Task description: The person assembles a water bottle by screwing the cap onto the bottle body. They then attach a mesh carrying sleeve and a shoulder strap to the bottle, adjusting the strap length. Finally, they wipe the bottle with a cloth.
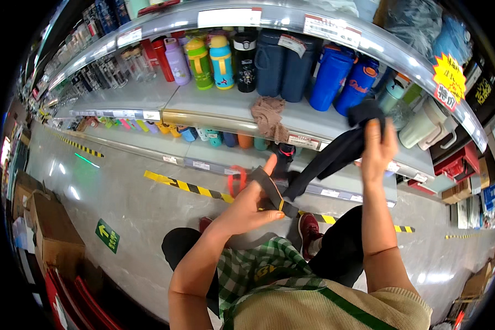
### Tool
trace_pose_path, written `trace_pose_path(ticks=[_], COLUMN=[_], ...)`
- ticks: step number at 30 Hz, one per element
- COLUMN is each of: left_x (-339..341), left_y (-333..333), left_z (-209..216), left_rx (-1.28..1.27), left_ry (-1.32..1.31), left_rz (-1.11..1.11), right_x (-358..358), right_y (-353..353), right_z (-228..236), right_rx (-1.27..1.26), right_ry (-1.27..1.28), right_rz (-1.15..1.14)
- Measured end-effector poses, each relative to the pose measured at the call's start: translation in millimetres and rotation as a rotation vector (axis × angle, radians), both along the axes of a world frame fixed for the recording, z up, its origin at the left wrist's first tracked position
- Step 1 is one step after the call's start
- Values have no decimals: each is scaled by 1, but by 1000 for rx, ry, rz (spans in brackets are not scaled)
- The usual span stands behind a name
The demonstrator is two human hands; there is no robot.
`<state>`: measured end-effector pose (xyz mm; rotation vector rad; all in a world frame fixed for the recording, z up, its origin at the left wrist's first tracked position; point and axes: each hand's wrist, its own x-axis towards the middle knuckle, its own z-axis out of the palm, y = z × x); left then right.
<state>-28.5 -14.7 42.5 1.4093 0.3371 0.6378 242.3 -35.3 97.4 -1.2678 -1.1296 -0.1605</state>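
Observation:
A long piece of soft black fabric [338, 154] runs between my two hands, in front of the shelves. My right hand [375, 151] is raised at its upper end, fingers closed around a bunched part, slightly blurred. Lower and to the left, my left hand [252, 204] grips a flat dark grey strap [267, 186] with the thumb pointing up. Whether the strap and the fabric are one piece, I cannot tell. Just beyond my left hand is a black bottle [284, 158], partly hidden. A red looped band [236, 180] shows beside the left hand.
A brown cloth [270, 118] hangs over the middle shelf edge [214, 121]. Above it stand a green bottle [199, 64], large blue bottles [331, 78] and several others. Cardboard boxes [58, 231] sit at the left. Striped tape [195, 188] crosses the floor before my knees.

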Motion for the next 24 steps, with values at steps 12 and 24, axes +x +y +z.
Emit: trace_pose_path(ticks=[12,24], left_x=[4,14], left_y=[2,-3], left_z=[-23,-44], left_rx=[1175,1325], left_ry=[463,534], left_rz=[439,499], right_x=[90,-93], right_y=[40,-19], right_z=[-80,-46], right_rx=[-678,-457], right_ry=[-491,-117], right_rz=[-517,790])
